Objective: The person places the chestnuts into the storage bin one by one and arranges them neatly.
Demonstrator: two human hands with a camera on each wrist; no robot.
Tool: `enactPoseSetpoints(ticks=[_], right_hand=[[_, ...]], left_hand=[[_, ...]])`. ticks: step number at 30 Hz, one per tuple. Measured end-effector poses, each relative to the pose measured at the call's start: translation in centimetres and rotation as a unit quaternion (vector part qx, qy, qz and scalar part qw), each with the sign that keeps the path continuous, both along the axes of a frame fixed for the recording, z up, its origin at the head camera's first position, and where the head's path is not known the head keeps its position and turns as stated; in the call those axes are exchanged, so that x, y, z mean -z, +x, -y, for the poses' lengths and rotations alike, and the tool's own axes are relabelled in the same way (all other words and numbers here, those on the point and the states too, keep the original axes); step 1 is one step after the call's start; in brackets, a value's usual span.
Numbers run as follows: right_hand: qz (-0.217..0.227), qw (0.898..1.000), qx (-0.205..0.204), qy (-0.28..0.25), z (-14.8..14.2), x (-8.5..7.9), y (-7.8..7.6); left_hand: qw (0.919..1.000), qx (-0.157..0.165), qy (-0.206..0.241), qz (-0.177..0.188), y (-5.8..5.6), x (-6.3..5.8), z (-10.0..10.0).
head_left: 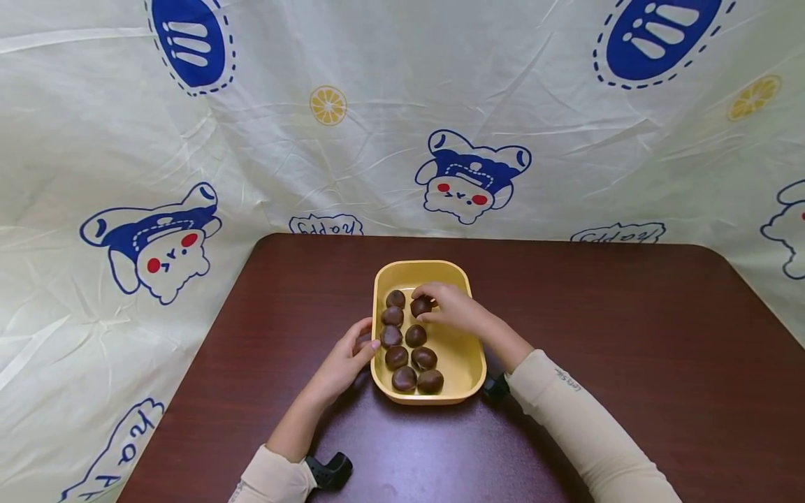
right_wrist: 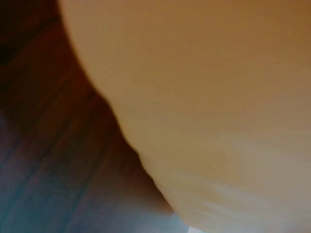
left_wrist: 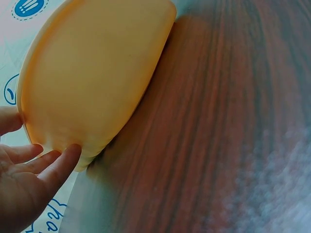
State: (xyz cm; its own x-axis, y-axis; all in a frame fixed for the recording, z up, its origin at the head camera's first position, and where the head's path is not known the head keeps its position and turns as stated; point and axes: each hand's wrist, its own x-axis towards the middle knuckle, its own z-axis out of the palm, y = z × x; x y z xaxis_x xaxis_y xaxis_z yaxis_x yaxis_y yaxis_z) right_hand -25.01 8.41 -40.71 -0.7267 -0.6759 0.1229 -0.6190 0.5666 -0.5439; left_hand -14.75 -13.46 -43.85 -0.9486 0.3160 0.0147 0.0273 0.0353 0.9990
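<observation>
A yellow plastic tray [head_left: 464, 360] holds several glossy brown chestnuts [head_left: 397, 357], lined up in two columns along its left side. My left hand [head_left: 342, 360] grips the tray's left wall, thumb over the rim and the other fingers against the outside. Those fingertips [left_wrist: 73, 150] show on the outer wall in the left wrist view. Over the tray, my right hand [head_left: 455, 309] pinches a chestnut [head_left: 420, 307] between thumb and fingers at the far end of the second column. The right wrist view is filled by the tray's blurred outer wall [right_wrist: 204, 97]; the right hand is hidden there.
The tray stands on a dark reddish-brown wooden table [head_left: 597, 335] with rounded far corners. Behind and beside it hangs a pale sheet [head_left: 377, 168] printed with cartoon dogs and orange slices. Black wrist straps [head_left: 331, 471] sit at both cuffs.
</observation>
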Motion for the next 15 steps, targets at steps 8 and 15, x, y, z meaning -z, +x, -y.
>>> enactPoseSetpoints(ticks=[8, 15], right_hand=[[-0.013, 0.999, -0.009, 0.036, 1.0, 0.8, -0.2], [0.019, 0.999, -0.012, 0.03, 1.2, 1.4, 0.0]], left_hand=[[1.0, 0.001, 0.003, -0.001, 0.0, 0.0, 0.0], [1.0, 0.002, 0.004, -0.003, 0.0, 0.0, 0.0]])
